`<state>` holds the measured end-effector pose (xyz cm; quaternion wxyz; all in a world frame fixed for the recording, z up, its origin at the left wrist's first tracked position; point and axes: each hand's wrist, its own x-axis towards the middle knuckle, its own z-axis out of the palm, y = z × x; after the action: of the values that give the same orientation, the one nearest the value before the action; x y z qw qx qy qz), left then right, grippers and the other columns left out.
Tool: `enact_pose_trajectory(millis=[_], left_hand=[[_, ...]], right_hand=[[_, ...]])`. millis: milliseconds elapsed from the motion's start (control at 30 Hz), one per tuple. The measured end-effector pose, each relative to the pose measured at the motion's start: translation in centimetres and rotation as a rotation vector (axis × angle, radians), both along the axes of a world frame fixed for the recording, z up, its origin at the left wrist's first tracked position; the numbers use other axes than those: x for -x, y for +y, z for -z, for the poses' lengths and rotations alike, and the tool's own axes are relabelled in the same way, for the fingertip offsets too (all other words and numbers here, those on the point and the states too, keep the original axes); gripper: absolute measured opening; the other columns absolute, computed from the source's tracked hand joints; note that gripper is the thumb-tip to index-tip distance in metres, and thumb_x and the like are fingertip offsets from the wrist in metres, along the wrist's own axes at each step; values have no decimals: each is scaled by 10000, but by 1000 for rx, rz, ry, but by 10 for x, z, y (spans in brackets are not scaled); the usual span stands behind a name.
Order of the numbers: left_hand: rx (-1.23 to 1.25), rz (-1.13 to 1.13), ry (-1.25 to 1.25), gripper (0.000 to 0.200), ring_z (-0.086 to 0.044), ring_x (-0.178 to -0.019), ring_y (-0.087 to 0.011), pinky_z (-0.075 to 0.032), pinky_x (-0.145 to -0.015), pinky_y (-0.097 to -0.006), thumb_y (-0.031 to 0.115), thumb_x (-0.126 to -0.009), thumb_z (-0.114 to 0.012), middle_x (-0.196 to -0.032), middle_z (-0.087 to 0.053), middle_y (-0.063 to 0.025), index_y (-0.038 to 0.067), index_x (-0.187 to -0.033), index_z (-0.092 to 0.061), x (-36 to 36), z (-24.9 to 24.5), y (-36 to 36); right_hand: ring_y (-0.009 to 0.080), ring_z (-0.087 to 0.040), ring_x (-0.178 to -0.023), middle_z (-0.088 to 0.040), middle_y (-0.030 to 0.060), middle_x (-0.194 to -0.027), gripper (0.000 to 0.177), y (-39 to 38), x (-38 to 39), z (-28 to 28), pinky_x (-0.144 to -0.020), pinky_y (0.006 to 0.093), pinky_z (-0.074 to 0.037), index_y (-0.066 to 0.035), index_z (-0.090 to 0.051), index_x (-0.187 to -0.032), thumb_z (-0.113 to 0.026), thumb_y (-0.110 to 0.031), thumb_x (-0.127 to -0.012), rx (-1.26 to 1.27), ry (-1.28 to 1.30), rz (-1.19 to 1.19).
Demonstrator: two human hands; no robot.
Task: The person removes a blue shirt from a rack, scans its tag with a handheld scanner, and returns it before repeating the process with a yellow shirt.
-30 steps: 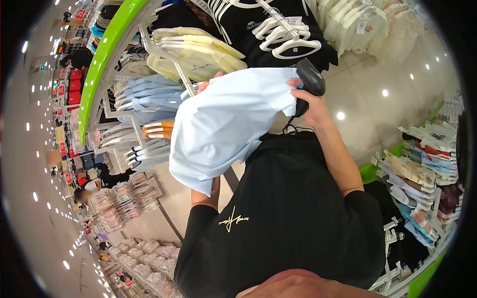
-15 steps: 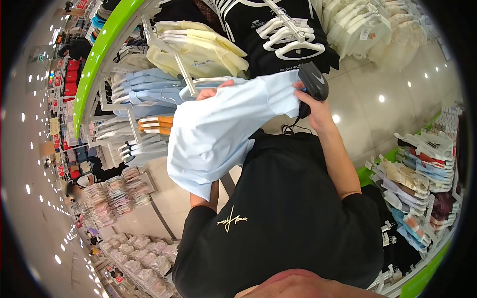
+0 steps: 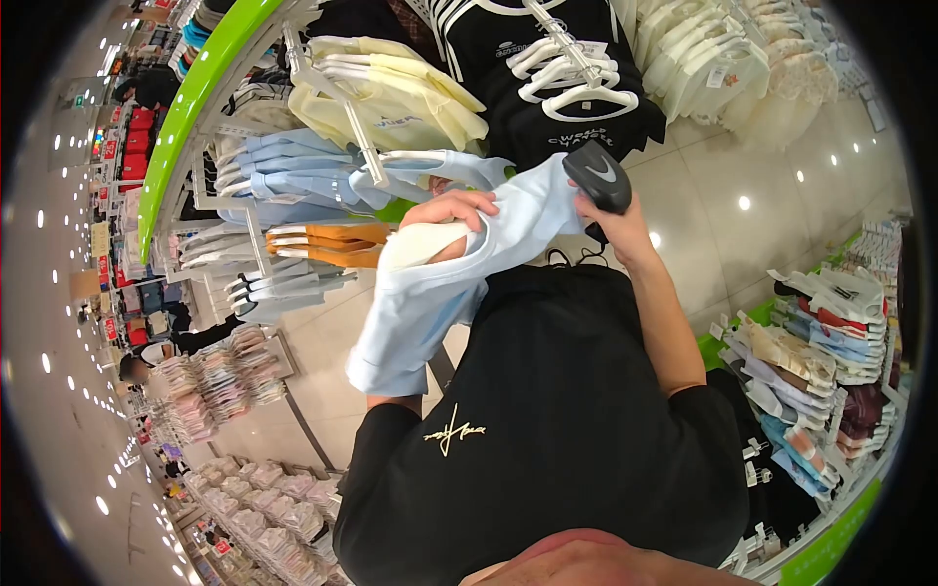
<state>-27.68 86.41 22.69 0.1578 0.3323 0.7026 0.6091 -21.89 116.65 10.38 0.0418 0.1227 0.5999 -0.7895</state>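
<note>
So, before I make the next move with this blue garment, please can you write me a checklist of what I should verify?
1. Left hand has hold of the light blue garment: ok, its fingers grip the cloth.
2. Right hand has hold of the black handheld device: ok.
3. Garment is spread flat: not ok, it hangs in folds.
4. A tag on the garment is in sight: not ok, none shows on the side facing up.
5. Garment is apart from the light blue clothes on the rack: cannot tell, they overlap in this view.
6. Device's underside is free of cloth: cannot tell, it is hidden.
</note>
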Motion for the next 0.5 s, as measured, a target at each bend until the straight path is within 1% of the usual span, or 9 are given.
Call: enact_pose_trajectory(millis=[33, 133, 167, 267, 300, 400, 433, 500], left_hand=[[109, -3, 122, 88, -653, -1212, -348, -484, -1070, -441, 22, -872, -733, -1147, -711, -163, 29, -931, -669, 3, 1, -2], [309, -114, 345, 154, -663, -1075, -335, -498, -964, -396, -14, -783, -695, -1036, -696, -125, 26, -922, -642, 6, -25, 6], [350, -198, 419, 202, -650, -1000, -357, -489, -896, -423, -16, -778, -696, -987, -678, -131, 46, -965, -654, 8, -22, 5], [630, -390, 676, 257, -646, -980, -344, -470, -843, -428, -15, -777, -699, -983, -683, -118, 67, -1015, -650, 11, -32, -5], [672, -412, 739, 300, -644, -957, -332, -448, -804, -428, 0, -770, -712, -964, -685, -101, 79, -1052, -646, 14, -36, -9], [734, -526, 791, 300, -645, -939, -329, -446, -800, -421, 4, -768, -711, -934, -683, -97, 82, -1052, -654, 20, -39, -23], [736, -556, 835, 325, -667, -900, -325, -487, -766, -426, 6, -763, -699, -917, -693, -92, 89, -1074, -658, 21, -42, -24], [796, -607, 793, 323, -698, -884, -334, -529, -743, -431, -1, -787, -698, -943, -723, -101, 81, -1098, -673, 19, -48, -22]], right_hand=[[128, -638, -1018, -730, 19, -1161, 484, 0, -1, 7, -956, 328, -512, -23, -662, -1326, -839, -53, -877, -48, -19, -2], [110, -626, -940, -746, 29, -1059, 366, -9, -9, -17, -863, 303, -516, 8, -727, -1169, -873, -127, -862, -90, -31, 60], [107, -624, -942, -748, 33, -1061, 372, -11, -11, -22, -866, 304, -515, 7, -724, -1179, -871, -136, -869, -91, -3, 55], [108, -629, -951, -748, 31, -1071, 386, -16, -19, -37, -871, 303, -515, 8, -718, -1193, -871, -133, -868, -109, 14, 38], [111, -636, -962, -750, 34, -1085, 393, -17, -22, -41, -883, 301, -516, 8, -714, -1204, -871, -123, -868, -119, 27, 29], [138, -644, -1136, -717, 60, -1241, 416, -15, -28, -45, -1007, 308, -501, -13, -660, -1302, -810, -48, -915, -85, 33, -108], [172, -653, -1171, -716, 92, -1259, 370, -14, -31, -49, -1035, 334, -500, -5, -655, -1299, -760, -30, -946, -71, 51, -130], [186, -647, -1179, -712, 103, -1266, 332, -14, -36, -62, -1045, 350, -493, 1, -666, -1275, -742, -34, -954, -32, 162, -149]])
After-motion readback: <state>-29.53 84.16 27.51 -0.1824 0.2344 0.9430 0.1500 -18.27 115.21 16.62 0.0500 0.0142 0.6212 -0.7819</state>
